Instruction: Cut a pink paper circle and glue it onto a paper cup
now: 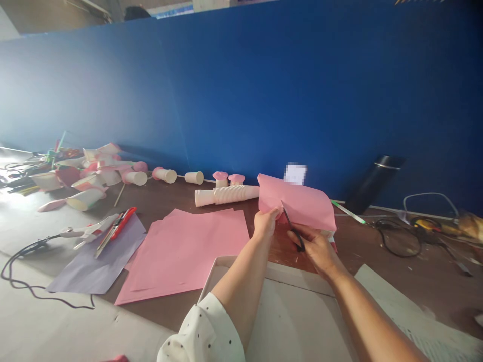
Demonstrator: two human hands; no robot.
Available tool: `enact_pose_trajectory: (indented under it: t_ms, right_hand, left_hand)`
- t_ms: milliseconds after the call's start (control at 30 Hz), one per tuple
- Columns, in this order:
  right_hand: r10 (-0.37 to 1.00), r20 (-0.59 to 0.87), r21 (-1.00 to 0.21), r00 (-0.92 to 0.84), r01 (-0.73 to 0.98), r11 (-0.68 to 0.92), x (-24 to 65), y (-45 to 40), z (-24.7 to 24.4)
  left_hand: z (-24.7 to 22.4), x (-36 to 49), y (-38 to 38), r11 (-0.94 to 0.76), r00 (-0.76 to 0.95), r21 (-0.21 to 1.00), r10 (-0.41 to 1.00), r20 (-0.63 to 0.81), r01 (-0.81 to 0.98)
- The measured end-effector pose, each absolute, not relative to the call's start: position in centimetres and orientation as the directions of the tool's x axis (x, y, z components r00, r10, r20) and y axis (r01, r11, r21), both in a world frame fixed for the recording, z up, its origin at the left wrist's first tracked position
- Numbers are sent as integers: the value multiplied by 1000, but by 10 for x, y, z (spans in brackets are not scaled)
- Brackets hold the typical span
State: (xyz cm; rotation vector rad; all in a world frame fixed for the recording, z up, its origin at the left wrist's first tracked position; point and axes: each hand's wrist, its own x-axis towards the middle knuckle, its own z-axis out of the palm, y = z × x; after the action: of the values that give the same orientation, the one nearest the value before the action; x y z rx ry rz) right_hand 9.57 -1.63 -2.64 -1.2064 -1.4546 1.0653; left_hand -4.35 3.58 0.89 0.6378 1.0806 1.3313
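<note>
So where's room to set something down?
One bare strip of table lies between the pink sheets and the lone cup behind; another, mostly bare, between the green-tipped pen and whitish sheet. Far left is crowded with pink-trimmed cups.

A blue partition point(241, 90) spans the view behind a brown table point(169, 196), its top edge sloping down toward the left. Above that edge, a brownish-grey surface point(56, 20) and a pale block point(215, 5) show in part. Bright light whitens the partition's left end; its right end is darker.
</note>
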Motion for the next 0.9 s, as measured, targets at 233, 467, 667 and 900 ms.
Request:
enact_pose_trajectory:
  t_ms: [233, 467, 667, 900]
  right_hand:
    - [993, 101, -974, -62, 197, 111, 94, -19, -19]
    - [992, 122, -945, -42, 300, 129, 96, -22, -15]
    - [993, 112, -951, -21, 288, 113, 97, -21, -15]
    - [990, 140, -934, -13, 329, 136, 96, -21, -13]
  left_hand:
    - [8, -45, 38, 175, -75, 875, 970, -233, -452]
    - [11, -48, 38, 178, -86, 885, 968, -236, -429]
    - [11, -49, 39, 178, -77, 902, 971, -225, -393]
    - [11, -48, 39, 167, -77, 915, 975, -209, -367]
